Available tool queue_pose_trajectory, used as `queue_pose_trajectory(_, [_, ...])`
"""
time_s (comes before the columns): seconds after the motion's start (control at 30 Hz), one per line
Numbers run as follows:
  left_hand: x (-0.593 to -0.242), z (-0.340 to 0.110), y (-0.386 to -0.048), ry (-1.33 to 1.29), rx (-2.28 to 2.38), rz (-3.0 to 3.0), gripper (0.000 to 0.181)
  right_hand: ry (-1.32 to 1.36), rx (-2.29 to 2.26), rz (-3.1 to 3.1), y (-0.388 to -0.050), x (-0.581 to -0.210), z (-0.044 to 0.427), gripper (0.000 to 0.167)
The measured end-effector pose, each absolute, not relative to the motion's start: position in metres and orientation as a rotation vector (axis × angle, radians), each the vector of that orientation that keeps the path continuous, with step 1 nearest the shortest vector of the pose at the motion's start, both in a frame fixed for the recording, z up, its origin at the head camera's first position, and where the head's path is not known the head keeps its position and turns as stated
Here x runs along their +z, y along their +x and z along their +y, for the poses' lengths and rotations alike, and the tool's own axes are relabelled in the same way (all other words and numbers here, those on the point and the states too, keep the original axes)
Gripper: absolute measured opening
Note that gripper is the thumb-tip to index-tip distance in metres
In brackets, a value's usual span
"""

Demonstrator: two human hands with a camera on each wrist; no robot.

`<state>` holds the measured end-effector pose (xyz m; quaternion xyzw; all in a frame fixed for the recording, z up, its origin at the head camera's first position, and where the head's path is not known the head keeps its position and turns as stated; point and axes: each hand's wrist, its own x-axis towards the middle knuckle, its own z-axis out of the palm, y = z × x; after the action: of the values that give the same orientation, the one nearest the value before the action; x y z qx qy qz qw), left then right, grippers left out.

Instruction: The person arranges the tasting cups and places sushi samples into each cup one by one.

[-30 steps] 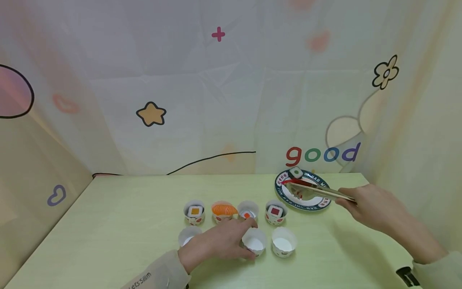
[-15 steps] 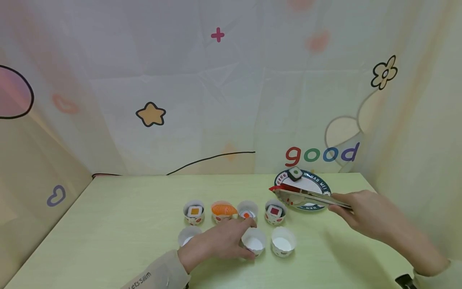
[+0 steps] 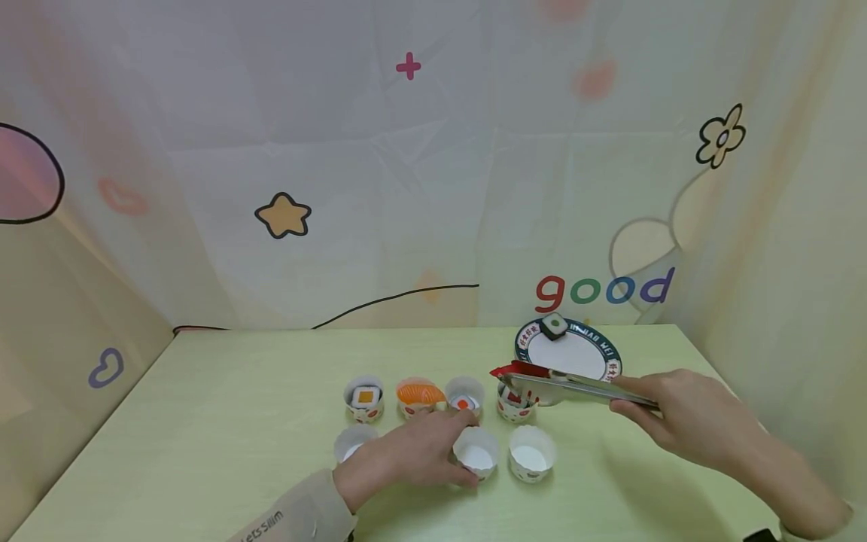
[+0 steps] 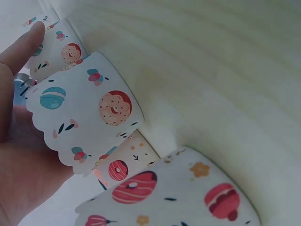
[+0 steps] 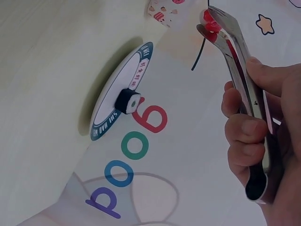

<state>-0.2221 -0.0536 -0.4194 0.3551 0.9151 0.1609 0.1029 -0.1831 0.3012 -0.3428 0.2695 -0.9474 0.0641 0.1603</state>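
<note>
My left hand [image 3: 420, 449] reaches among the small paper cups, thumb and fingers curved round a white cup [image 3: 477, 455] in the front row. In the left wrist view the hand lies behind a donut-print cup [image 4: 94, 103]. My right hand [image 3: 704, 418] grips metal tongs [image 3: 589, 386], whose tips pinch a red sushi piece [image 5: 210, 21]. The tongs' tips hover over a back-row cup [image 3: 515, 410] with a red-centred roll in it. The rest of that back row holds a yellow-centred roll [image 3: 366, 397], an orange salmon sushi [image 3: 420, 393] and a red-dotted piece [image 3: 463, 404].
A round plate [image 3: 565, 354] with a dark blue rim stands at the back right, a green-centred roll [image 3: 554, 325] on its far edge. A front-row cup [image 3: 533, 454] stands right of my left hand, another cup [image 3: 354, 439] left of it. A printed curtain hangs behind.
My right hand has brought the tongs with the red sushi piece left and toward me, from above the plate to over the cup with the red-centred roll. My left hand stays put.
</note>
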Motion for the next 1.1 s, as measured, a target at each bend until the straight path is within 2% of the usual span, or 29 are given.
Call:
queue_pose_trajectory(0.23, [-0.42,-0.053,-0.222,1.052,0.5,2.696,0.071,0.871,0.195,-2.634,-0.179,-0.344,0.298,0.027])
queue_pose_trajectory(0.57, [-0.418,-0.053,-0.222,1.042,0.525,2.686,0.071,0.991,0.208,-2.59,-0.171,-0.34,0.29,0.018])
queue_pose_trajectory(0.8, [-0.42,-0.053,-0.222,1.05,0.554,2.688,0.071,1.099,0.232,-2.576,-0.17,-0.342,0.288,0.023])
queue_pose_trajectory(1.1, [-0.423,-0.054,-0.222,1.005,0.624,2.675,0.07,1.133,0.252,-2.542,-0.168,-0.345,0.287,0.022])
